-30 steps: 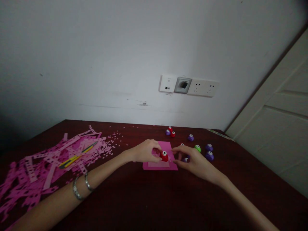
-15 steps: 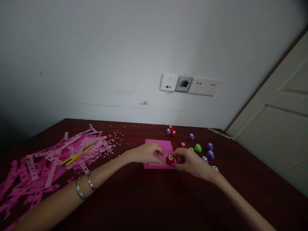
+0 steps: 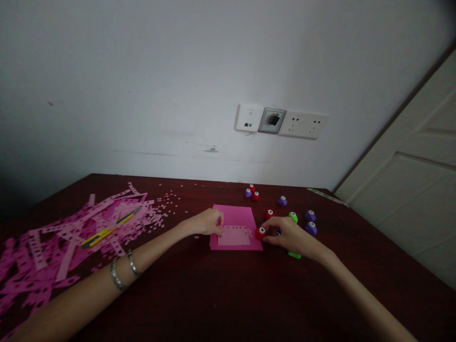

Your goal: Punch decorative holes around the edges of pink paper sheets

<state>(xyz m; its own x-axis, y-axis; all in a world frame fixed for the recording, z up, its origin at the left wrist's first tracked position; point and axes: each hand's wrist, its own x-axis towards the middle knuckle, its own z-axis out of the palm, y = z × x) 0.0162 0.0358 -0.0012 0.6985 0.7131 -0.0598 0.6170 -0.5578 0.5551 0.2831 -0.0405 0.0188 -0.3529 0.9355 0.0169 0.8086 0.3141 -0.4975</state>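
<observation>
My right hand point(image 3: 290, 233) grips a small red craft paper punch point(image 3: 260, 233) with a round white and black top, at the right edge of the pink paper. My left hand point(image 3: 205, 222) pinches the left end of a light pink paper piece point(image 3: 233, 236). A row of small punched holes runs along that piece's upper edge, with tiny cut-outs near its right end. Beneath it lies a larger bright pink sheet point(image 3: 237, 212) on the dark table.
Several more punches stand to the right, including a purple punch point(image 3: 310, 228) and a green punch point(image 3: 293, 217). At left lie punched pink strips point(image 3: 67, 228) with a yellow craft knife point(image 3: 107, 232) on top. Wall sockets point(image 3: 302, 124) are behind the table.
My left hand has moved left to the light pink piece's left end. My right hand has shifted right with the red punch, uncovering the row of holes.
</observation>
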